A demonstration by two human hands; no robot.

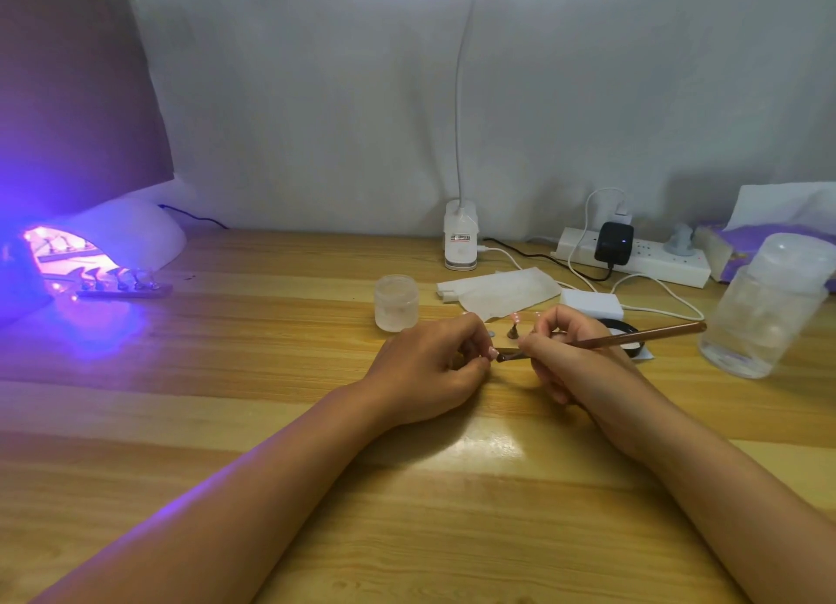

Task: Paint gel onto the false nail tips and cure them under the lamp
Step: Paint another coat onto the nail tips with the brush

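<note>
Gripping a brown gel brush (633, 336) between curled fingers and thumb, the right hand (570, 355) rests on the tabletop (271, 377). The brush's long axis runs nearly left to right: its handle end rises slightly toward the right, and its dark bristle end points left at the left hand (429, 370). That hand's fingers are curled in and pinched together at the bristles; what they pinch is too small to tell. Just beyond, between both hands, one false nail tip (512, 331) stands upright on a small holder. Farther out sit a frosted jar (396, 303) and a tissue (497, 291). Far left, a row of nail tips (120, 282) stands at the mouth of the glowing violet curing lamp (131, 230).
</note>
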